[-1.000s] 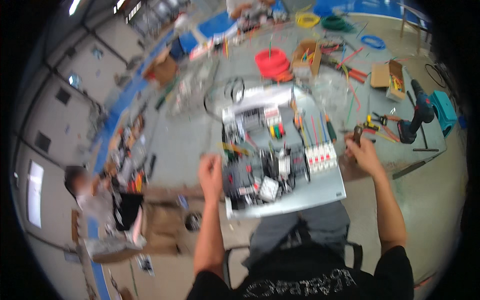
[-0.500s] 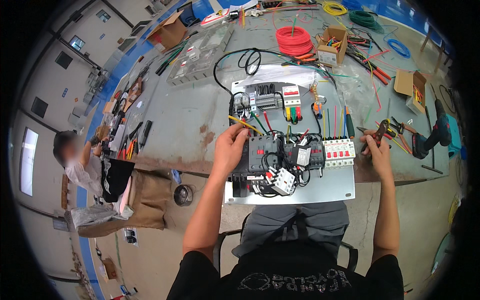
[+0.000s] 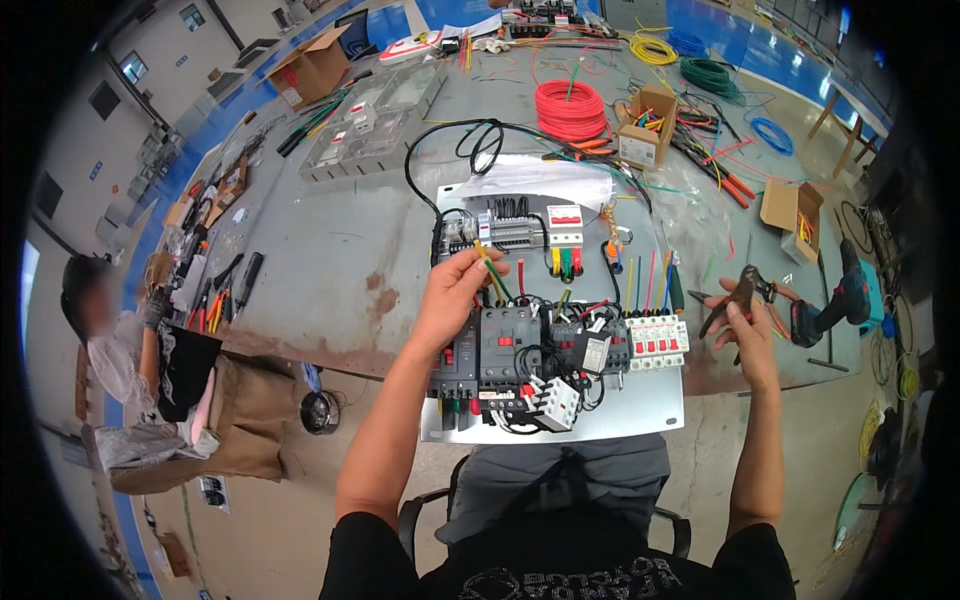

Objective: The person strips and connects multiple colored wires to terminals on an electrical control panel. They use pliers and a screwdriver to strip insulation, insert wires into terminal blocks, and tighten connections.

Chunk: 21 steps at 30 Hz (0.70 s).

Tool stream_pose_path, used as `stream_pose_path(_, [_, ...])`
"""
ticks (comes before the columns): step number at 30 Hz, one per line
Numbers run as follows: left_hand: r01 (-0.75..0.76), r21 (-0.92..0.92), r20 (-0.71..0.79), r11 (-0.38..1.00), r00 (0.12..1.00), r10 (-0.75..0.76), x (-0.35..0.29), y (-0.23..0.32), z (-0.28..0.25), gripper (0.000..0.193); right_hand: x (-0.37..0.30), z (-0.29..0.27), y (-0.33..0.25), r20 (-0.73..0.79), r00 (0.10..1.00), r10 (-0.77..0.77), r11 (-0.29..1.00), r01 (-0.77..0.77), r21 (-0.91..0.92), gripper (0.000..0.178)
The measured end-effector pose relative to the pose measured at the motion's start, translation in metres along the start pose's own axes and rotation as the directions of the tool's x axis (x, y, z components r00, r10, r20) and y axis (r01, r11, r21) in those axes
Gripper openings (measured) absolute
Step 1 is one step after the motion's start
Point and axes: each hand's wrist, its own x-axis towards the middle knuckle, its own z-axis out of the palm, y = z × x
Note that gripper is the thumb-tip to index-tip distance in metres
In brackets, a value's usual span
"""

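A metal mounting plate (image 3: 650, 412) carrying electrical parts lies at the near table edge, in front of my lap. My left hand (image 3: 455, 300) is over its left side, thumb and fingers pinching a yellow wire (image 3: 481, 250). A green wire (image 3: 497, 278) runs right beside those fingertips; whether it is gripped too is unclear. Below the hand sit a black contactor (image 3: 510, 338) and another dark device. Right of the plate, my right hand (image 3: 752, 342) is closed round a pair of dark-handled pliers (image 3: 744, 292), jaws pointing up and away. A row of white breakers (image 3: 657, 342) is on the plate's right.
Behind the plate lie white paper (image 3: 540, 185), a red wire coil (image 3: 570, 110) and a box of coloured pieces (image 3: 645, 130). A teal cordless drill (image 3: 850, 290) stands at right. A clear organiser case (image 3: 375, 125) is far left; another person (image 3: 140, 350) works at the left.
The view has shifted. My left fingertips now have the yellow wire more upright, close beside the green one. My right hand has turned the pliers so they point more steeply away.
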Motion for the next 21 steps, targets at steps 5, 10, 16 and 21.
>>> stream_pose_path(5, [0.024, -0.050, -0.046, 0.998, 0.999, -0.027, 0.006, -0.002, 0.002, 0.031, 0.032, 0.034, -0.082, 0.165, 0.968, -0.192, 0.978, 0.202, -0.047, 0.050])
stream_pose_path(10, [0.033, -0.039, -0.037, 0.999, 0.999, -0.035, 0.008, -0.008, 0.003, 0.034, 0.107, 0.131, -0.119, 0.590, 0.722, -0.362, 0.586, 0.668, -0.458, 0.074])
stream_pose_path(16, [0.037, -0.235, -0.006, 0.971, 0.999, -0.040, 0.012, -0.006, 0.009, 0.034, 0.157, 0.220, -0.097, 0.726, 0.655, -0.207, 0.347, 0.743, -0.572, 0.085])
stream_pose_path(21, [0.018, -0.301, 0.005, 0.954, 1.000, -0.017, 0.010, -0.001, 0.004, 0.029, 0.164, 0.244, -0.094, 0.797, 0.568, -0.203, 0.367, 0.799, -0.476, 0.087])
